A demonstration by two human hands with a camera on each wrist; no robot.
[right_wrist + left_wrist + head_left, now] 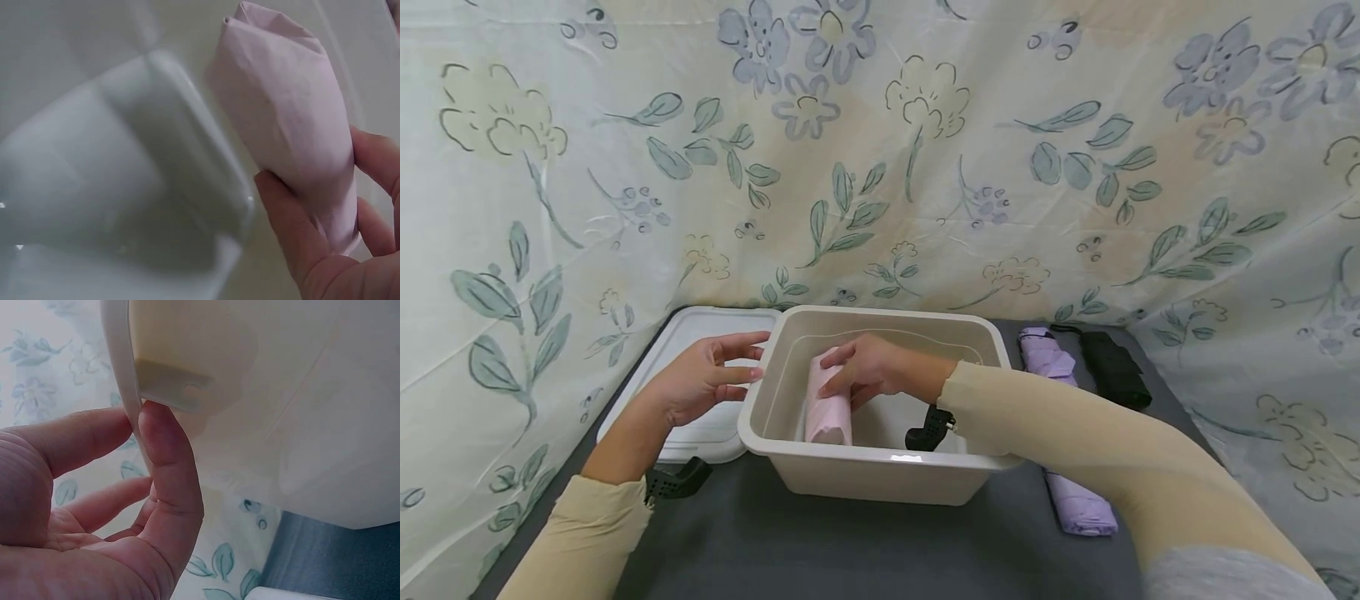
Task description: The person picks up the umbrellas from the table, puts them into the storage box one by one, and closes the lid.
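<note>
A beige plastic storage bin (880, 479) stands on the dark table. My left hand (703, 379) pinches its left rim, with the thumb under the rim in the left wrist view. Inside the bin my right hand (880, 367) grips a pink rolled bundle (829, 417) with a soft, cloth-like surface. In the right wrist view the bundle (287, 106) is tilted, its folded end away from the fingers and the thumb and fingers on opposite sides. It is close to the bin's left wall; whether it touches the floor I cannot tell.
The white lid (707, 437) lies flat left of the bin, partly under the left hand. On the right lie a purple folded umbrella (1045, 354), another purple roll (1078, 504) partly behind the right arm, and a black pouch-like bundle (1112, 371). A floral curtain (880, 208) hangs behind.
</note>
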